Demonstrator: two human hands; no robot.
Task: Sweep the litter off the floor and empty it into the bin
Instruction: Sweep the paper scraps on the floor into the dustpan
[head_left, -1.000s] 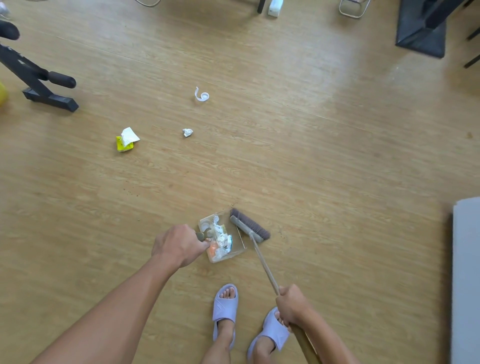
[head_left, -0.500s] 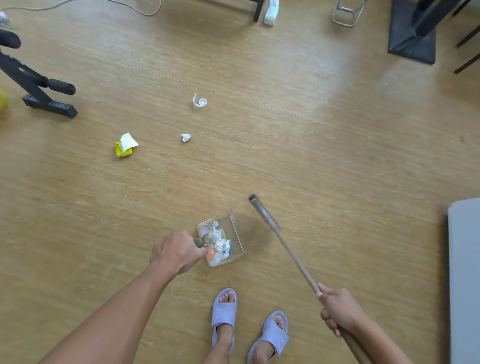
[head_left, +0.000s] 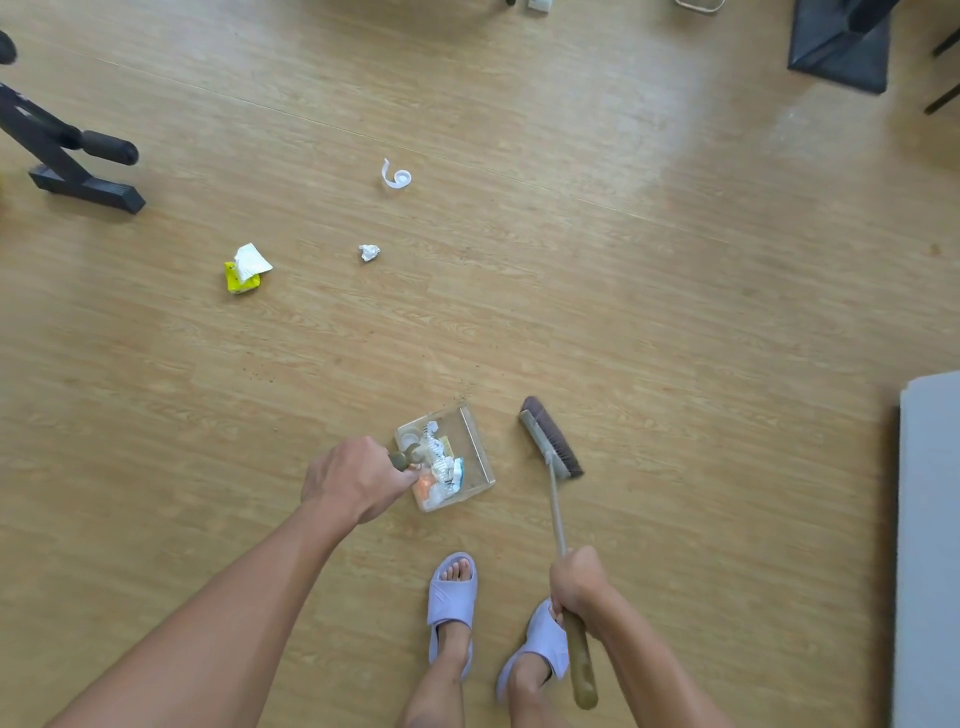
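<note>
My left hand (head_left: 356, 480) grips the handle of a clear dustpan (head_left: 475, 449) resting on the wooden floor and holding crumpled litter. My right hand (head_left: 576, 579) holds the broom's long handle; the broom head (head_left: 551, 439) sits on the floor just right of the dustpan, a short gap between them. Farther out lie a yellow wrapper with white tissue (head_left: 244, 270), a small white paper ball (head_left: 369, 252) and a curled white strip (head_left: 396, 175). No bin is in view.
My feet in lilac slippers (head_left: 451, 592) stand below the dustpan. A black metal stand (head_left: 78, 174) sits at far left, a dark base (head_left: 841, 52) at top right, and a grey panel (head_left: 930, 545) along the right edge.
The broom, raised and swung out to the right half a second ago, is back down with its head on the floor right of the dustpan. The dustpan has hardly moved.
</note>
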